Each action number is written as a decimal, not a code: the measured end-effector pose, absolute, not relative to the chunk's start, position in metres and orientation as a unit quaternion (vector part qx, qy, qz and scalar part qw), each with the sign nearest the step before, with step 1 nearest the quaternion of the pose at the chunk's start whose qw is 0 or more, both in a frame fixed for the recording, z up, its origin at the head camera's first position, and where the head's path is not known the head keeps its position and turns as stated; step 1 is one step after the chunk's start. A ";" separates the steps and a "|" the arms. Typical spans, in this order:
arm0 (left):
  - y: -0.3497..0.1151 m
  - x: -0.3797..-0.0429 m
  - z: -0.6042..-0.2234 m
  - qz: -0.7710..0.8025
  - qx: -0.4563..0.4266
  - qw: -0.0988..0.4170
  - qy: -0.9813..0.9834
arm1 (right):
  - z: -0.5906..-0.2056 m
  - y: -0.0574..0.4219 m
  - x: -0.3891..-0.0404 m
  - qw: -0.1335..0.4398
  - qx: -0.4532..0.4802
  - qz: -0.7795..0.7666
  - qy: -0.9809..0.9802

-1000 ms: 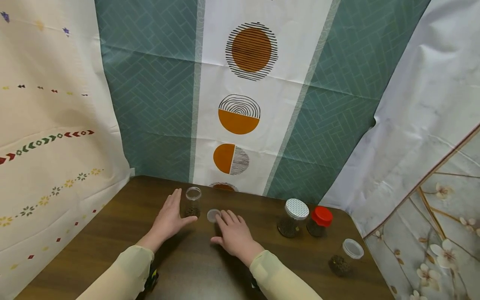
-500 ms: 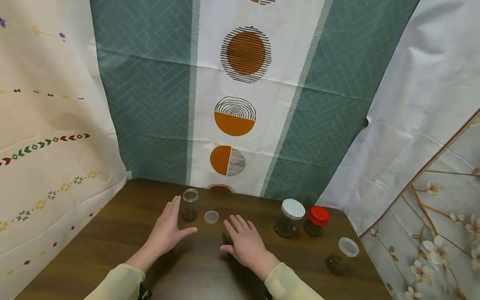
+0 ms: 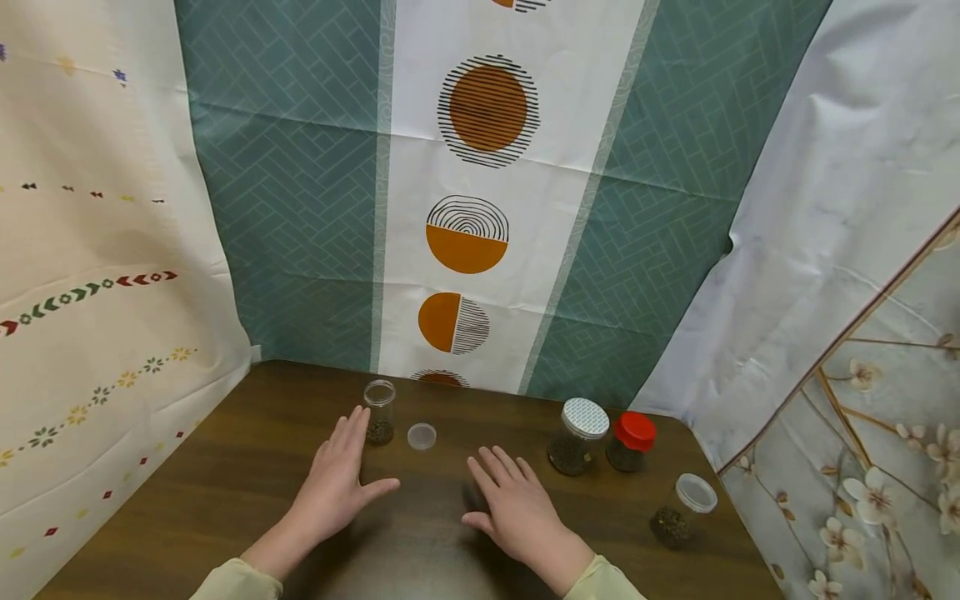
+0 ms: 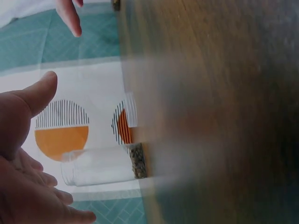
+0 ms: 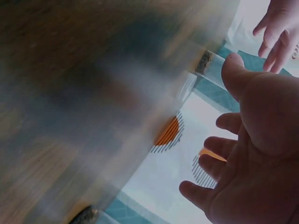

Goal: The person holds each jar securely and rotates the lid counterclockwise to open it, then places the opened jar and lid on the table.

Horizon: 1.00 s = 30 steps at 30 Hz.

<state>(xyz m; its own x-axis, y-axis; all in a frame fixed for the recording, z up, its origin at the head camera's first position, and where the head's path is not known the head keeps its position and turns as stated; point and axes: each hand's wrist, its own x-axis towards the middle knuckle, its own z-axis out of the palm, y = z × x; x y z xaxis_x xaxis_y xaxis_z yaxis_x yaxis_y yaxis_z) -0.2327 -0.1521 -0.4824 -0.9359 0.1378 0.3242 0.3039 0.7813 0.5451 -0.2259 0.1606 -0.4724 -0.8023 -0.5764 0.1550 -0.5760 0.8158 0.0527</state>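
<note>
R hand (image 3: 520, 507) moved rt from lid (image 3: 422, 436); L hand (image 3: 330, 487) nr jar (image 3: 382, 414); both uncurled.

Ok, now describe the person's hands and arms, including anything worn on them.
The left hand and right hand are both bare, with no gloves or rings visible. The left sleeve and right sleeve are pale yellow and look plain, leaving the wrists uncovered. The rest of the arms is out of view.

Left fingers (image 4: 77, 216) near a clear jar (image 4: 105, 167); lid (image 4: 131, 110) beside it
</note>
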 end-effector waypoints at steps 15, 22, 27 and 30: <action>-0.130 -0.212 -0.483 -0.268 -0.170 0.155 -0.935 | -0.469 0.204 -0.206 0.097 0.284 0.046 -0.953; -0.120 -0.208 -0.482 -0.252 -0.185 0.127 -0.941 | -0.470 0.220 -0.198 0.095 0.271 0.061 -0.956; -0.113 -0.205 -0.484 -0.244 -0.202 0.118 -0.941 | -0.470 0.232 -0.193 0.079 0.250 0.063 -0.963; -0.108 -0.202 -0.483 -0.245 -0.209 0.115 -0.940 | -0.469 0.239 -0.190 0.072 0.235 0.071 -0.967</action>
<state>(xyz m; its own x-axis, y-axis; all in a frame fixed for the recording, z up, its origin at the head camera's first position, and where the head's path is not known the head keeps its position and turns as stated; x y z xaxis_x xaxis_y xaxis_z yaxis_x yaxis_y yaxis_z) -0.2021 -0.1083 -0.4833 -0.8863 0.3368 0.3180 0.4492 0.7923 0.4128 -0.1899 0.2387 -0.4690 -0.8790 -0.4443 0.1729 -0.4648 0.8794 -0.1033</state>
